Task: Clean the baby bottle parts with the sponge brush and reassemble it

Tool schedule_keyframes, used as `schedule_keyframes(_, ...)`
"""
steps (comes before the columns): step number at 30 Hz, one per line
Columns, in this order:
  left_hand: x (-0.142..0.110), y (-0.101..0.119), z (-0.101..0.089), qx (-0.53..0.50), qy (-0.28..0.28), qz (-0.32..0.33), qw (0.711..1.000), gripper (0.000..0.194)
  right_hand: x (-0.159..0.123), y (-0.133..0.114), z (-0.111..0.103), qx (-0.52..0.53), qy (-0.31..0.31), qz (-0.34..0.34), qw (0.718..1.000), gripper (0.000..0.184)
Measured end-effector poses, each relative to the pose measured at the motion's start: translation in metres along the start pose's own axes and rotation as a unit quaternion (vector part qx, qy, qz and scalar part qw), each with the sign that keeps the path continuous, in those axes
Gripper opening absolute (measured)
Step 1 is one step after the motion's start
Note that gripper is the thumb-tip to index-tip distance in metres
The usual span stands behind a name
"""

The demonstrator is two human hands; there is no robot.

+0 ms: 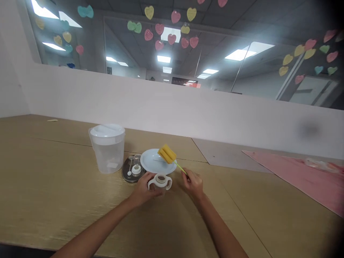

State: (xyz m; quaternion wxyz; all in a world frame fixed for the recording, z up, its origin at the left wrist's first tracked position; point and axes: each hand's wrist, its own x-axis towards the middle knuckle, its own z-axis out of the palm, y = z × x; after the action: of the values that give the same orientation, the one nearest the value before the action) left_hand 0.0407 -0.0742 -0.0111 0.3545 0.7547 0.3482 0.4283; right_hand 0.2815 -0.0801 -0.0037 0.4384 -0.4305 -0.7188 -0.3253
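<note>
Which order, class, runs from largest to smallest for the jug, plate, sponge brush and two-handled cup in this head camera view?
1. Lidded plastic jug
2. White plate
3. Two-handled cup and yellow sponge brush: these look about alike, and the cup sits nearer the camera, so I won't rank them.

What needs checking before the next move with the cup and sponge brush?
Left hand holding the two-handled cup: ok.
Right hand holding the sponge brush by its green stem: ok.
Cup mouth uncovered: ok, it looks open.
Inside of the cup: cannot tell, too small to see.
Sponge clear of the white plate: cannot tell, it overlaps the plate in view.
Lid on the plastic pitcher: ok.
</note>
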Motion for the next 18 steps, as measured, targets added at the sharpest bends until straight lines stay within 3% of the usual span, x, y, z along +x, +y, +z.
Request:
schedule_keyframes(4, -0.004, 0.007, 0.0, -0.052, -0.045, -0.046, 0.997, 0.052, 0.0, -0.003, 0.001, 0.016, -0.007, -0.01, 1.0, 0.019)
schedule_keyframes(8, -0.01, 0.008, 0.004, -0.079, -0.052, -0.021, 0.995, 0.053, 0.003, -0.006, -0.003, 0.03, 0.009, -0.013, 0.999, 0.017)
schedule_keyframes(10, -0.01, 0.009, 0.004, -0.062, -0.001, 0.003, 0.998, 0.056, 0.006, -0.008, -0.006, 0.042, 0.03, -0.01, 0.999, 0.015)
schedule_keyframes(12, -0.006, 0.01, 0.0, -0.023, 0.091, 0.036, 0.995, 0.053, 0.007, -0.009, -0.009, 0.056, 0.047, -0.017, 0.997, 0.014)
schedule_keyframes(15, 0.006, 0.012, -0.014, 0.059, 0.214, 0.085, 0.971, 0.045, 0.008, -0.01, -0.011, 0.067, 0.045, -0.053, 0.995, 0.016)
schedule_keyframes(18, 0.019, 0.009, -0.03, 0.128, 0.261, 0.101, 0.951, 0.043, 0.01, -0.009, -0.011, 0.042, 0.02, -0.092, 0.995, 0.018)
